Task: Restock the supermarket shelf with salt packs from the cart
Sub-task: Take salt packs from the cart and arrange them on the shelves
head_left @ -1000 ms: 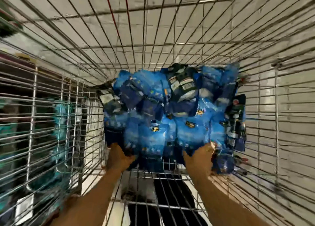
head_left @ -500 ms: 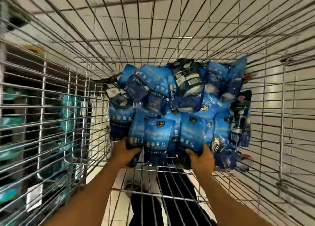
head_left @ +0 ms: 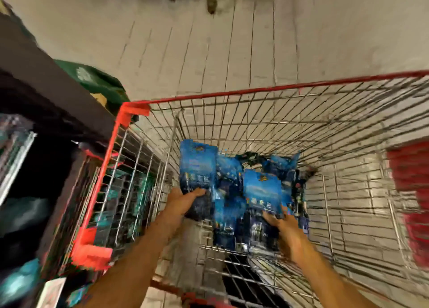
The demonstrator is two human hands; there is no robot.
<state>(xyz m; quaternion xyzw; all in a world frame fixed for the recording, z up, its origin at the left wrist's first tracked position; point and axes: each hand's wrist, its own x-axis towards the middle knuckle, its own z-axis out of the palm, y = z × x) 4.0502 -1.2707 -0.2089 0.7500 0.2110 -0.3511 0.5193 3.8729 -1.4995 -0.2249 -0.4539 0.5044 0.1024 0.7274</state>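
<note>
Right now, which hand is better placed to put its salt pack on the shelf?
Probably the left hand. Its grip already holds a blue salt pack, and the dark shelf stands on that side of the cart. The right hand holds a pack farther away.

Print on the blue salt packs [head_left: 262, 191] is too blurred to read.

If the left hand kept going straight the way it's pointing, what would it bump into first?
The left hand grips a blue salt pack and points toward the cart's far wire wall. Probably that wall comes first, though depth is hard to judge in this blur.
</note>
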